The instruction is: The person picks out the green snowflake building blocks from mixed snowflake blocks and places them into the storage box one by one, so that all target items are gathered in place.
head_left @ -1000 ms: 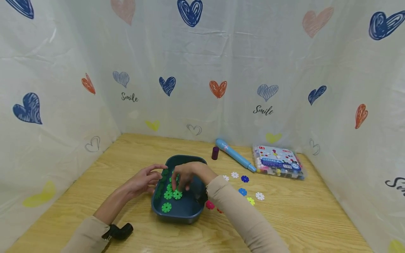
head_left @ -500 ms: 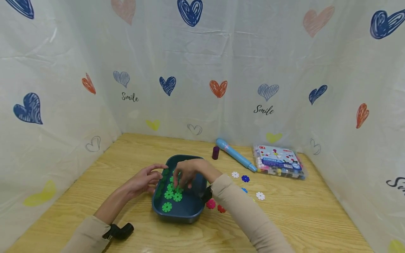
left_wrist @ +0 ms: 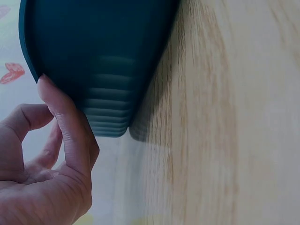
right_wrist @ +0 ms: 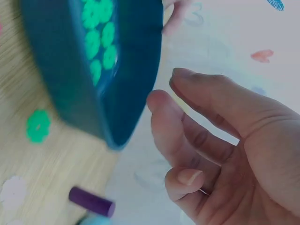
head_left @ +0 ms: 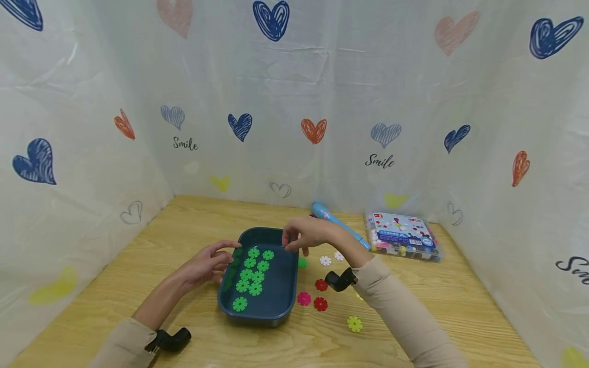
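Observation:
A dark teal tray (head_left: pixel 281 306) sits on the wooden table with several green snowflake pieces (head_left: pixel 250 271) lying in it. My left hand (head_left: pixel 225 258) rests against the tray's left wall; in the left wrist view its index finger (left_wrist: pixel 65 136) lies along the tray's outer corner (left_wrist: pixel 103 56). My right hand (head_left: pixel 294 245) hovers over the tray's far right corner, fingers relaxed, holding nothing. The right wrist view shows that hand (right_wrist: pixel 173 131) empty beside the tray (right_wrist: pixel 126 70). One green piece (head_left: pixel 302 262) lies on the table just right of the tray.
Loose pieces lie right of the tray: white (head_left: pixel 325 260), red (head_left: pixel 321 284), pink (head_left: pixel 303 298), yellow-green (head_left: pixel 355 323). A blue pen (head_left: pixel 342 229) and a clear box of beads (head_left: pixel 402 235) lie at the back right. A purple cap (right_wrist: pixel 91 201) is near the pen. Curtains wall three sides.
My right hand has lifted out of the tray and moved back and right to its far corner, leaving the green pieces inside. The left hand has stayed at the tray's left wall.

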Demonstrator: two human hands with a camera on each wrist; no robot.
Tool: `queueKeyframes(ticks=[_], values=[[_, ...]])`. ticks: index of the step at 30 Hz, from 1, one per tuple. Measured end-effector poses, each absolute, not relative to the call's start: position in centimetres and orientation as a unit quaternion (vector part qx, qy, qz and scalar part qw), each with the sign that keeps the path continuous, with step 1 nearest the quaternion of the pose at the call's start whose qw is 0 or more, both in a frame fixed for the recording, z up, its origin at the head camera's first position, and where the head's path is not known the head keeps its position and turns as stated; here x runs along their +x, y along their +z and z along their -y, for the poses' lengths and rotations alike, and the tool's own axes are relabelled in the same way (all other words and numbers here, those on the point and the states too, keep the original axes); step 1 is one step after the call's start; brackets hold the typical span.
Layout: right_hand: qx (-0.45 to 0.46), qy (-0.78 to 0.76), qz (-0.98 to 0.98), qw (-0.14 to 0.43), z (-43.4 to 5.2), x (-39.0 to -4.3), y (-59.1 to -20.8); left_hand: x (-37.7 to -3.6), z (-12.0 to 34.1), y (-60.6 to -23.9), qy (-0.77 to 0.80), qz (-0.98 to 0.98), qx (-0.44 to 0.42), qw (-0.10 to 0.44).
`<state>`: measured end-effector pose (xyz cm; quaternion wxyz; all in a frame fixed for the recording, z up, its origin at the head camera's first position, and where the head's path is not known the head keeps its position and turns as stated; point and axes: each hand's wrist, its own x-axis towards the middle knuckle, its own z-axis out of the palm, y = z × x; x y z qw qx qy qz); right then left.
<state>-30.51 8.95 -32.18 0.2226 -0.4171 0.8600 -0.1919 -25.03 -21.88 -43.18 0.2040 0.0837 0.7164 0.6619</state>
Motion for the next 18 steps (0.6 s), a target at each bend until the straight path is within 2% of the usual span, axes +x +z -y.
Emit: queueKeyframes(ticks=[5, 18], values=[[-0.407, -0.193, -0.875, 0.177, -12.1, -30.3, -33.3, -25.1, 21.8, -43.2, 0.66, -0.718, 0.086, 0.203], [-0.397, -0.269, -0.861, 0.173, -15.8, -30.7, -39.2, -25.1, 22.0, -43.4, 0.659, -0.718, 0.087, 0.206]])
